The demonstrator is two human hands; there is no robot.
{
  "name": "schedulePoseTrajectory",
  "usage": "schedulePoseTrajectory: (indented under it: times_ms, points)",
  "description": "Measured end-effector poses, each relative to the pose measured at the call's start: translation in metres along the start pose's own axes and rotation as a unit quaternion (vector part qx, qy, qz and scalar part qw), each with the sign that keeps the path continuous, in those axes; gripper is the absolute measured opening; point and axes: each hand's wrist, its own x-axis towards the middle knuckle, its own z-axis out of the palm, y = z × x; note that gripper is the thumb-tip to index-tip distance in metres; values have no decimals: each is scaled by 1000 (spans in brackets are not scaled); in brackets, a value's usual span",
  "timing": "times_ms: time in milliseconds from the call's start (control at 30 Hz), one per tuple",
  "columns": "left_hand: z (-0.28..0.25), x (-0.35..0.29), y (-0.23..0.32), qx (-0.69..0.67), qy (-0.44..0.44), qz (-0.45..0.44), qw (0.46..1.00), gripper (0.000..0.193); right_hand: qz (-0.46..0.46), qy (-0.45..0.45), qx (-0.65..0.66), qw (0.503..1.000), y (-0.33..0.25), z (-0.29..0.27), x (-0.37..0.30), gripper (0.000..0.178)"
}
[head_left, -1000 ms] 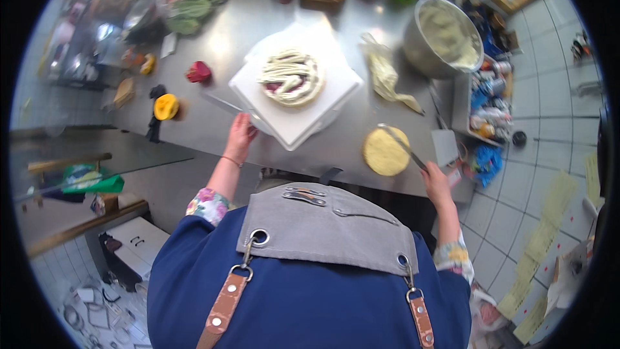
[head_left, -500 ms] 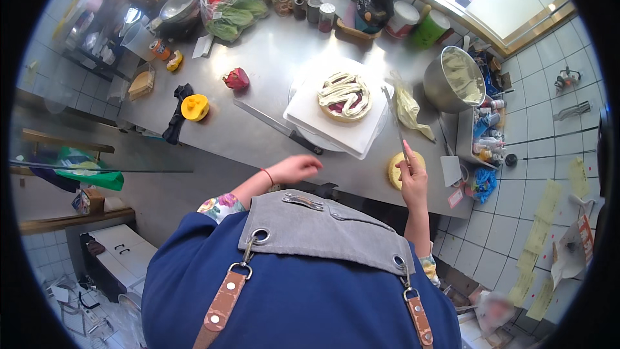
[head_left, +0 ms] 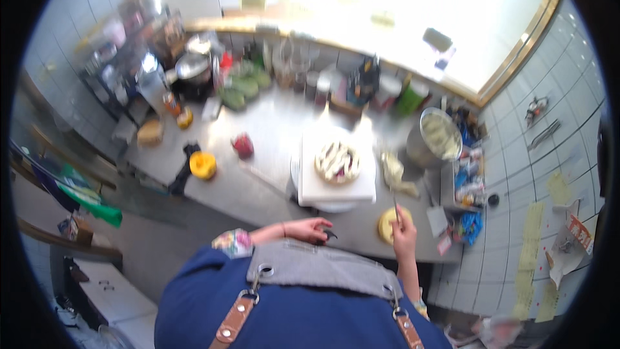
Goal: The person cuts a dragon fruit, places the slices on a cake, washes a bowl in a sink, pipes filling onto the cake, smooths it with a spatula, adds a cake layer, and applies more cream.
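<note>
The right hand [head_left: 404, 238] closes its grip on a thin utensil, likely a knife [head_left: 395, 207], whose long axis runs toward twelve o'clock over the small yellow disc [head_left: 386, 225] at the tabletop [head_left: 271, 148] edge. The decorated cake [head_left: 337, 161] on its white board [head_left: 336, 189] lies at eleven o'clock from that grip, nearer the right hand. The left hand [head_left: 311, 229] curls near a small dark object; whether it grips cannot be told. Blue packets [head_left: 470, 225] sit at three o'clock; yellow notes [head_left: 535, 220] hang on the tiled wall.
</note>
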Motion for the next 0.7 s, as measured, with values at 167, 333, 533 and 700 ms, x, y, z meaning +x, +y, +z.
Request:
schedulePoseTrajectory:
  times_ms: [167, 333, 533, 700]
  points:
    - [7, -81, 26, -40, 190, 133, 972, 51, 14, 14, 69, 997, -18, -14, 4, 44]
    - [11, -128, -46, 169, 162, 121, 965, 36, 43, 23, 98, 994, -1, -19, 0, 44]
    - [52, -116, 5, -27, 301, 17, 953, 37, 45, 32, 108, 993, 12, -22, 4, 43]
    - [77, -106, 61, 62, 218, 4, 974, 39, 11, 13, 122, 992, 23, -5, 9, 42]
